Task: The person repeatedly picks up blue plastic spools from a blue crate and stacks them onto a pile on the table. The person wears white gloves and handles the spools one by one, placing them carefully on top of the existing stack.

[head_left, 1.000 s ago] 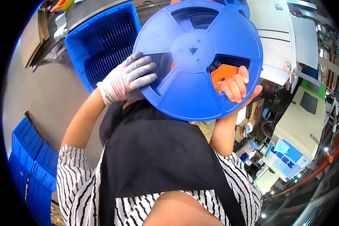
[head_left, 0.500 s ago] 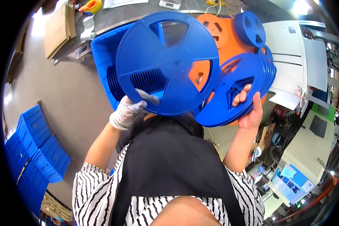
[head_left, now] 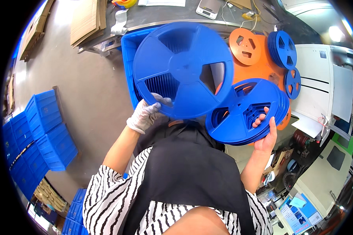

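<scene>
My left hand (head_left: 147,114), in a pale glove with grey fingertips, pinches the lower left rim of a large blue plastic reel (head_left: 188,70). The reel is held up with its flat face toward me, its fingers reaching through a cut-out. On the right, my bare right hand (head_left: 266,131) grips a stack of similar blue reels (head_left: 236,122), thumb outside and fingertips through an opening. Behind the single reel stands a blue crate (head_left: 128,58); ribbed reel edges show inside it through the cut-out.
An orange surface (head_left: 262,64) carries an orange reel (head_left: 245,46) and smaller stacked blue reels (head_left: 282,49). A grey bench (head_left: 161,15) with a scale (head_left: 209,8) and cardboard sheets (head_left: 88,21) lies beyond. Blue bins (head_left: 55,147) stand on the floor at left.
The view has shifted, so the surroundings sit further right. The stack in my right hand has turned flatter toward me and moved lower. My left hand keeps its grip on the single reel.
</scene>
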